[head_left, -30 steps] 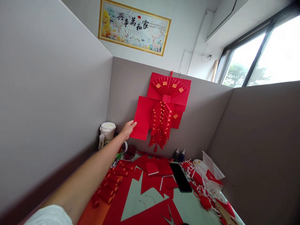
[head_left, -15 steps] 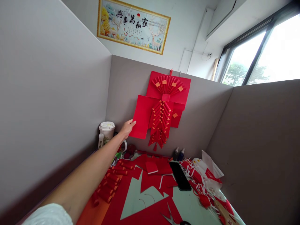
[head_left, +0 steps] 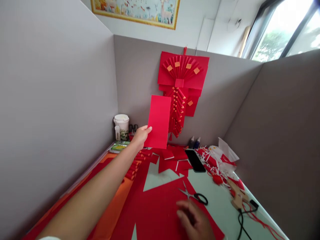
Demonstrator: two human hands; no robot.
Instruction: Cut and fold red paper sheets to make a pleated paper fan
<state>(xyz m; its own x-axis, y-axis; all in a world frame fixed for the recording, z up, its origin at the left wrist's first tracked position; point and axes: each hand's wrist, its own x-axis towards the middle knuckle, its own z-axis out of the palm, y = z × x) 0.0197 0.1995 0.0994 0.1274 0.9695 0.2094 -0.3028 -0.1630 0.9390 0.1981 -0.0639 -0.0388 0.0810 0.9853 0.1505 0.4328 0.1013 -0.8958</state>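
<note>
Single cam here, worn on the head, facing forward and down across a pale green flat tabletop [head_left: 220, 200] to a flat grey partition panel [head_left: 140, 66]. Pretty wide view: the gold-framed colourful picture [head_left: 135, 10] gets cropped up top, and the bare right hand [head_left: 196, 220] sits close, at the bottom edge.

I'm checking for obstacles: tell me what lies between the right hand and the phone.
The head view shows scissors between the right hand and the phone.

Left arm [head_left: 100, 190] outstretched, right fingers [head_left: 191, 206] curled
</note>
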